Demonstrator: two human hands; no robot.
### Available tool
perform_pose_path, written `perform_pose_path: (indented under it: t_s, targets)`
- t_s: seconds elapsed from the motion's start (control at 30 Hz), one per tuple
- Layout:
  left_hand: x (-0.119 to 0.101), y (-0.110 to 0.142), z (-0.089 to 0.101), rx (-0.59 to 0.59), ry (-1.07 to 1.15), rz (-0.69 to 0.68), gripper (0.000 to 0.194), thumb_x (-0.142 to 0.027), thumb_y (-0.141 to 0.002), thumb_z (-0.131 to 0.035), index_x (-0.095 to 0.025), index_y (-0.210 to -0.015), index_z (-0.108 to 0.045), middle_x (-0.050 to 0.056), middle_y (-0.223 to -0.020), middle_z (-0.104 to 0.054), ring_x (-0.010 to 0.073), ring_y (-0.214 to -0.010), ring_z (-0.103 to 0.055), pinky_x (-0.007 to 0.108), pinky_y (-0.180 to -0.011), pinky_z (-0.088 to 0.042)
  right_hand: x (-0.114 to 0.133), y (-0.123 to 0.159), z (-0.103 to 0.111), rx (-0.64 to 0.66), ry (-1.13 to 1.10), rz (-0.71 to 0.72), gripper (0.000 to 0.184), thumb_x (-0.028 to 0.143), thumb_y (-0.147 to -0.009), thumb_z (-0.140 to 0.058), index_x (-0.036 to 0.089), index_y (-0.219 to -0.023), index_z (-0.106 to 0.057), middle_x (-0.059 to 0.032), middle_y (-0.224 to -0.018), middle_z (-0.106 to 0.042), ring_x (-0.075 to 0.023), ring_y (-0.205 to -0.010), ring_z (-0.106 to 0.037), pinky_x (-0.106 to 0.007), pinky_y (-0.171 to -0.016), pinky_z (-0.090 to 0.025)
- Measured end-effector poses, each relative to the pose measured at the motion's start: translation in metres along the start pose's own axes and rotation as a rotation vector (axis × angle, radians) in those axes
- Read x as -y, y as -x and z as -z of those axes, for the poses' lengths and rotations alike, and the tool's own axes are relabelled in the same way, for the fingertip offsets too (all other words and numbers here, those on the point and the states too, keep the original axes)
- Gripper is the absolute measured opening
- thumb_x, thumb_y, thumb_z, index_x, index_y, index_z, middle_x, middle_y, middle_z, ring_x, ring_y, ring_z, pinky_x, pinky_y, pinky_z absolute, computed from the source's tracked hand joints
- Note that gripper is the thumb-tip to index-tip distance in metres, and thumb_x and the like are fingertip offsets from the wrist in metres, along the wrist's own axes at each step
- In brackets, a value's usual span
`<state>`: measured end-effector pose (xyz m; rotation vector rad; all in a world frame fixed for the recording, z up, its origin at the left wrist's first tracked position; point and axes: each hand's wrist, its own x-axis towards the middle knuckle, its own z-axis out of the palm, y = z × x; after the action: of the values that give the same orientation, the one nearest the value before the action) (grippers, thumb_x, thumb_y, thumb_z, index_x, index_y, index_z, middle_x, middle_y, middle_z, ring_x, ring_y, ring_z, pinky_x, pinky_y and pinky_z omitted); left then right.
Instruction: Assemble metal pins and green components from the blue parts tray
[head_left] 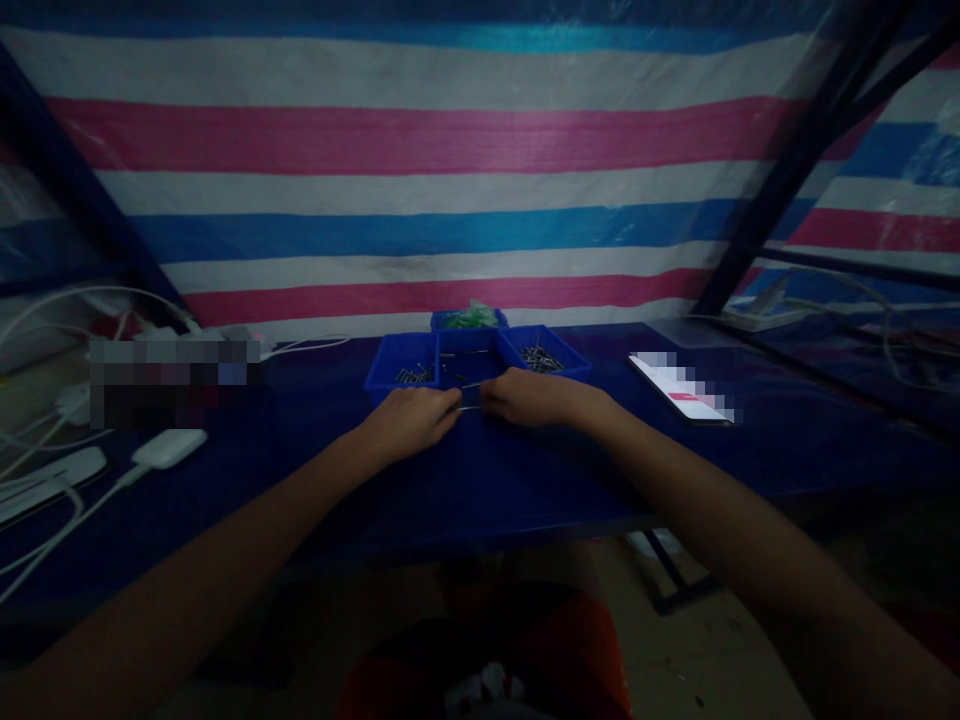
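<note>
My left hand [420, 415] is closed, with its fingertips pinched at one end of a thin, pale, metal-looking rod [470, 408]. The other end runs into the closed fingers of my right hand [517, 396], so the rod bridges the short gap between both hands. Just beyond my left hand is a blue bin [379, 365] with small metal pieces [414, 375] in it. Another blue bin [566, 350], behind my right hand, holds a heap of thin metal pieces [538, 358]. Between the bins a few slim pieces [471, 385] lie in the dim middle area. Exact part kinds are too small to tell.
A third blue bin [436, 320] at the back contains green plastic-wrapped material [472, 316]. On the blue table [450, 490], a lit phone [679, 390] lies to the right. White cables and a white adapter [171, 448] crowd the left side. Striped sheeting [450, 140] hangs behind.
</note>
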<state>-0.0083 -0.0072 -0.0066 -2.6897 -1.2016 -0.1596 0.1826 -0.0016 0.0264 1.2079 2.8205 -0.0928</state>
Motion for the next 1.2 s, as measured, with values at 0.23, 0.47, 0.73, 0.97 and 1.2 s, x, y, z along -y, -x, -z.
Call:
perform_pose_path:
  t_s: [0.23,0.47,0.73,0.97,1.2]
  targets:
    - [-0.002,0.000,-0.003,0.008,0.032,-0.008,0.029,-0.033,-0.088,-0.031,-0.018,-0.091,-0.055,0.006,-0.078,-0.063,0.0186,-0.068,-0.058,0.028,-0.056,-0.038,-0.004,0.000,-0.014,-0.045,0.046,0.052,0.028,0.021,-0.087,-0.033,0.010,-0.098,-0.056,-0.0130,-0.083,-0.064,-0.0171,-0.067,-0.059,-0.028,-0.060,-0.038]
    - [-0.004,0.001,-0.002,0.010,-0.003,-0.002,0.028,-0.033,-0.088,-0.031,-0.017,-0.090,-0.054,0.006,-0.073,-0.062,0.0187,-0.063,-0.058,0.028,-0.054,-0.039,-0.008,0.006,-0.026,-0.213,-0.032,0.069,0.020,0.022,-0.086,-0.037,0.013,-0.093,-0.053,-0.0084,-0.080,-0.063,-0.0142,-0.069,-0.056,-0.024,-0.062,-0.036]
    - [-0.008,0.000,0.002,-0.054,0.050,-0.037,0.023,-0.031,-0.088,-0.034,-0.018,-0.087,-0.053,0.003,-0.079,-0.061,0.0166,-0.070,-0.058,0.026,-0.059,-0.040,-0.013,0.010,-0.030,-0.209,-0.138,0.106,0.018,0.023,-0.086,-0.039,0.014,-0.090,-0.054,-0.0047,-0.072,-0.059,-0.0117,-0.062,-0.052,-0.023,-0.059,-0.035]
    - [-0.006,-0.001,-0.001,-0.195,0.148,-0.109,0.024,-0.030,-0.089,-0.036,-0.017,-0.095,-0.056,0.004,-0.088,-0.060,0.0143,-0.081,-0.057,0.025,-0.071,-0.043,-0.012,0.009,-0.030,-0.235,-0.229,0.119,0.017,0.021,-0.086,-0.039,0.014,-0.087,-0.054,-0.0021,-0.069,-0.057,-0.0101,-0.059,-0.049,-0.022,-0.058,-0.034]
    - [-0.002,-0.001,-0.004,-0.228,0.213,-0.196,0.022,-0.027,-0.088,-0.041,-0.018,-0.099,-0.057,0.003,-0.092,-0.062,0.0134,-0.087,-0.057,0.025,-0.077,-0.043,-0.010,0.008,-0.031,-0.239,-0.327,0.148,0.016,0.021,-0.087,-0.039,0.014,-0.086,-0.053,0.0004,-0.065,-0.053,-0.0090,-0.057,-0.048,-0.022,-0.056,-0.033]
